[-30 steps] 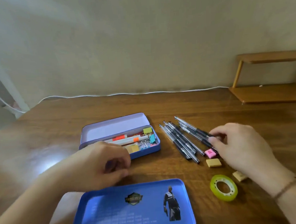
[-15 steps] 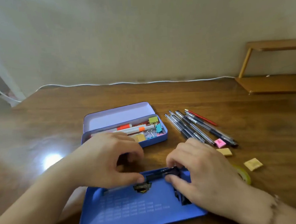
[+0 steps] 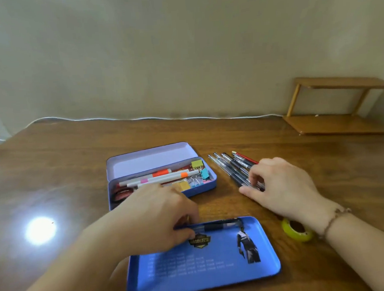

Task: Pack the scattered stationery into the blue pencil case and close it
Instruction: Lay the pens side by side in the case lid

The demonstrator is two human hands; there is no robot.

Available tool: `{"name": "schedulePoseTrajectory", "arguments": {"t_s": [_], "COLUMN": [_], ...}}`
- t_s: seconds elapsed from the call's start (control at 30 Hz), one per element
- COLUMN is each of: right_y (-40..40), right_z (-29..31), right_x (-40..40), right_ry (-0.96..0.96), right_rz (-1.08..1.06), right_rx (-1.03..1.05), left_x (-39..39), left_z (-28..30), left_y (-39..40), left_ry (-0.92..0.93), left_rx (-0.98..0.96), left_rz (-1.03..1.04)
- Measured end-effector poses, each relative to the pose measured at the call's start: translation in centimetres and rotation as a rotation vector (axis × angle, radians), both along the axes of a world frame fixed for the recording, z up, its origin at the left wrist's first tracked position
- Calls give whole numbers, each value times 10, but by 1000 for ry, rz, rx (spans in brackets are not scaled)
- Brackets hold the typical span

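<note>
— On the near blue tray, see? Left hand pinches one dark-grip pen against its far rim.

— And the right hand?

— Over at the loose pens, fingers curled round their near ends, gathering a few. The open blue pencil case sits between, already holding highlighters and binder clips.

— Tricky things?

— I'd say light, stiff, smooth barrels; they'll roll. Best taken mid-barrel or by the rubber grip, as a bundle. The yellow-green tape roll by that wrist is light too; hook it through the hole.
</note>
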State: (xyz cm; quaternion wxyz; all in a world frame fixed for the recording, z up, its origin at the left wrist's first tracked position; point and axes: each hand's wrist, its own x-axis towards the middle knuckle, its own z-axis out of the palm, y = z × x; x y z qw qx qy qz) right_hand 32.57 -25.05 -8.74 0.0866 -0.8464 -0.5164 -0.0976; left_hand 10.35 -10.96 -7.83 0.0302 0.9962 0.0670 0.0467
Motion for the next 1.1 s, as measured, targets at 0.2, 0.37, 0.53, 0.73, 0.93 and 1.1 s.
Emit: {"name": "schedulePoseTrajectory", "arguments": {"t_s": [0.2, 0.37, 0.53, 0.73, 0.93, 1.1], "right_y": [-11, -18, -38, -46, -30, -22], "right_z": [-2, 2, 23, 31, 1, -10], "right_x": [5, 12, 28, 9, -33, -45], "right_ry": [-112, 167, 1123, 772, 359, 289], "right_rz": [62, 80, 208, 594, 724, 716], "right_rx": [-11, 249, 889, 1065, 403, 157], "left_x": [16, 23, 30, 30, 25, 18], "left_z": [-16, -23, -24, -25, -17, -15], "left_y": [-9, -18, -23, -22, -12, 2], "left_ry": [-70, -135, -185, -182, -156, -233], "left_rx": [-148, -230, -265, -318, -470, -577], "left_rz": [-8, 54, 128, 167, 166, 253]}}
